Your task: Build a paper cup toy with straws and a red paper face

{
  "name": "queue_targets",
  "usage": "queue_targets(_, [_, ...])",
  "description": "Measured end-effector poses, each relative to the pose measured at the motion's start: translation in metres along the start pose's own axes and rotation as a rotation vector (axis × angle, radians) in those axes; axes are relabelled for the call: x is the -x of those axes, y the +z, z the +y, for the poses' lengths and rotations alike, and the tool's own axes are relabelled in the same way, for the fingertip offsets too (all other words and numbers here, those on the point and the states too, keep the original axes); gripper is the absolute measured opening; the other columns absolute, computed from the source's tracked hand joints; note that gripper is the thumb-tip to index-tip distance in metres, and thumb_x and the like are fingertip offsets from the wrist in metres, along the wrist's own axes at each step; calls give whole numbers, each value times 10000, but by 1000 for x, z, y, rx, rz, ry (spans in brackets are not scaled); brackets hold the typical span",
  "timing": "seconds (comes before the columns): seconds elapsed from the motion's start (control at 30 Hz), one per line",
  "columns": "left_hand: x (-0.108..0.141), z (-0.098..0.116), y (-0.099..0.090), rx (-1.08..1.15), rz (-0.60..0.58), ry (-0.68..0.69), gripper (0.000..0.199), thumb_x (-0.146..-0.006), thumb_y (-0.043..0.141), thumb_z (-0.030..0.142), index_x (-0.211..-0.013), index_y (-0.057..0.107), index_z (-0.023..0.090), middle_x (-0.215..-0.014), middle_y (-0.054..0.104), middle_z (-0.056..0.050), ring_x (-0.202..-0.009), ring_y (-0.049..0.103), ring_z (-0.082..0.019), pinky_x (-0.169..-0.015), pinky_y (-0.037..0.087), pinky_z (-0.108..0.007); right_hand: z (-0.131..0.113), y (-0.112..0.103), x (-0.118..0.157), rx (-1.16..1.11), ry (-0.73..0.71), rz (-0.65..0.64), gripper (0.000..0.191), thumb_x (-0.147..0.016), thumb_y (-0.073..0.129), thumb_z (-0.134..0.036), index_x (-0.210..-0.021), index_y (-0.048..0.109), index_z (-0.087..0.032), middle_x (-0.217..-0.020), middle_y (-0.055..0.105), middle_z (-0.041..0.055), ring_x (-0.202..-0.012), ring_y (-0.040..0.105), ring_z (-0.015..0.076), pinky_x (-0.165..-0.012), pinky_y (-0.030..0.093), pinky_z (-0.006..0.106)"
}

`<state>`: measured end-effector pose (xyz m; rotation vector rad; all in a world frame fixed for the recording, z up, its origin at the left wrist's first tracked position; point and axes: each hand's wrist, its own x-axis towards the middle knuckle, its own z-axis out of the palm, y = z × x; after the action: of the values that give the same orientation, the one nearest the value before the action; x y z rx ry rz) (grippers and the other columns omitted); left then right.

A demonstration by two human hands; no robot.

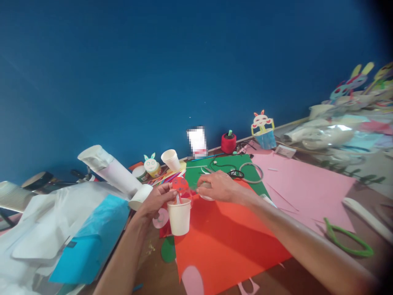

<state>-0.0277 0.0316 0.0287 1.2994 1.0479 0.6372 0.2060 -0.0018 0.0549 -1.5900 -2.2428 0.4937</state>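
Observation:
A white paper cup (179,219) stands upright near the left edge of the red paper. My left hand (158,198) pinches a red paper face cutout (180,185) just above the cup's rim; a pale strip below the cutout reaches down to the cup's mouth. To the right, my right hand (221,186) curls over a small round whitish object (205,196), which it mostly hides. Its exact kind cannot be made out. Beneath both lies a large red sheet of paper (233,241).
Behind stand another paper cup (170,159), a bunny-faced jar (152,166) and a blue cup with a bunny face (265,138). Green (196,176) and pink paper sheets (313,176) lie at right, with a green pipe cleaner (348,243). A blue packet (92,241) lies left.

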Motion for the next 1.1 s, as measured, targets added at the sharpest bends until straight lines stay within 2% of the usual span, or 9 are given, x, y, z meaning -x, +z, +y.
queue_targets(0.2, [0, 0, 6, 69, -61, -27, 279, -665, 674, 300, -875, 604, 130, -771, 653, -45, -673, 594, -155, -631, 441, -256, 7, 9, -3, 101, -31, -53, 286, -770, 431, -415, -895, 611, -232, -887, 668, 42, -848, 583, 207, -749, 347, 306])
queue_targets(0.37, [-3, -3, 9, 86, -81, -57, 248, -652, 682, 307, -814, 605, 136, -724, 639, -30, -678, 591, -159, -663, 449, -278, 11, 12, -5, 87, -6, -91, 329, -749, 448, -451, -937, 598, -226, -905, 664, 56, -848, 583, 220, -699, 365, 297])
queue_targets(0.57, [-4, -4, 12, 75, -90, -53, 277, -637, 696, 306, -814, 604, 113, -720, 631, -41, -650, 572, -141, -629, 431, -254, 8, 7, -4, 50, -39, -73, 296, -773, 436, -445, -913, 609, -250, -864, 669, 22, -832, 578, 198, -710, 355, 287])
queue_targets(0.7, [-2, -2, 16, 79, -117, -49, 290, -647, 688, 315, -839, 612, 112, -731, 637, -46, -646, 568, -135, -624, 419, -247, 6, 3, -3, 36, -33, -58, 279, -797, 421, -416, -836, 623, -227, -796, 661, 22, -743, 576, 168, -629, 335, 252])
queue_targets(0.93, [-1, 2, 17, 82, -115, -12, 239, -647, 687, 312, -775, 619, 124, -666, 622, -12, -585, 529, -106, -568, 383, -218, 3, 0, -2, 15, -43, -55, 258, -822, 394, -327, -945, 597, -226, -736, 639, 7, -665, 553, 141, -589, 305, 235])
queue_targets(1.0, [-1, 1, 17, 81, -124, -7, 245, -654, 681, 321, -780, 618, 121, -678, 627, -19, -576, 525, -103, -558, 379, -216, 2, -1, -1, -3, -52, -58, 277, -831, 378, -345, -943, 603, -229, -741, 641, 9, -672, 551, 141, -596, 308, 234])
queue_targets(1.1, [-1, 1, 17, 84, -130, -6, 236, -657, 679, 321, -770, 615, 125, -685, 633, -23, -578, 531, -103, -557, 380, -215, 3, -1, -1, -53, -41, -61, 328, -807, 404, -462, -900, 623, -236, -722, 641, 7, -674, 549, 146, -596, 315, 234])
